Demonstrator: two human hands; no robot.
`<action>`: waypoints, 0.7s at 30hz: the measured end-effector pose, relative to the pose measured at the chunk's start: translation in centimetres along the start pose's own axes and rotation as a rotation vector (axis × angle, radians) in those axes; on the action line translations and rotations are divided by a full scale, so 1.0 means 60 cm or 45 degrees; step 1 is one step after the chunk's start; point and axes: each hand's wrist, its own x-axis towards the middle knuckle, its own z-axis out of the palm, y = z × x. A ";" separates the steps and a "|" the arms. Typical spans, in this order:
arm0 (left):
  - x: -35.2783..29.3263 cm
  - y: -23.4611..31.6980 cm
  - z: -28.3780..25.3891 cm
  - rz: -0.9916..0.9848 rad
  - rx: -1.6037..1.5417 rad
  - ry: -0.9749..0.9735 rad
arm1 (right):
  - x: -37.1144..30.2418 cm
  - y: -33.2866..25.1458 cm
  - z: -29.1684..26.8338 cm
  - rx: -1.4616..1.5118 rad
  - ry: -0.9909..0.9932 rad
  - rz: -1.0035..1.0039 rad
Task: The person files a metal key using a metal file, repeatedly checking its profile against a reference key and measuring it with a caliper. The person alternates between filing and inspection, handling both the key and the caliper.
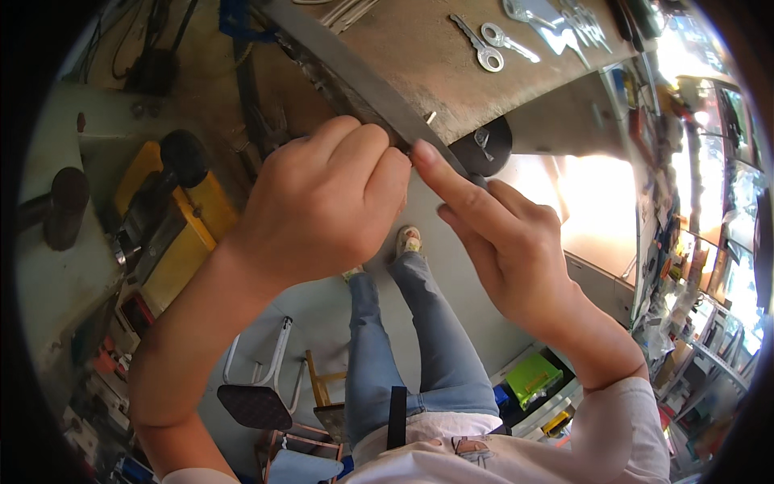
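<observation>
A long flat grey metal file [367,77] runs slantwise from the top of the view down to my right hand [512,250]. That hand is closed on the file's near end, its index finger stretched along the metal. My left hand [322,198] is a closed fist right beside the file, its fingertips turned inward. What it holds is mostly hidden; only a small dark bit shows by the right index fingertip. Past the file, two loose keys, a darker one [477,45] and a silver one [509,43], lie on the worn brown workbench [451,97].
More keys [584,24] lie at the bench's far right. A blue clamp-like part [240,22] stands at the file's far end. To the left is a yellow machine [165,234] with black knobs. A stool [256,403] stands below left, and cluttered shelves [709,355] line the right.
</observation>
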 end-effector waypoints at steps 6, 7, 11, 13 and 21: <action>0.006 0.020 -0.014 -0.240 -0.111 -0.030 | -0.202 0.066 -0.049 0.206 0.499 0.333; 0.003 0.044 -0.022 -0.375 -0.197 0.004 | -0.234 0.063 -0.059 0.214 0.531 0.295; -0.026 0.268 -0.002 -1.137 -1.292 -0.068 | -0.318 -0.017 -0.068 0.616 0.609 0.649; 0.016 0.382 0.020 -1.543 -1.777 -0.153 | -0.344 -0.019 -0.030 0.675 0.782 0.623; 0.223 0.474 0.328 -1.270 -1.753 -0.700 | -0.562 0.170 -0.001 1.363 1.119 1.375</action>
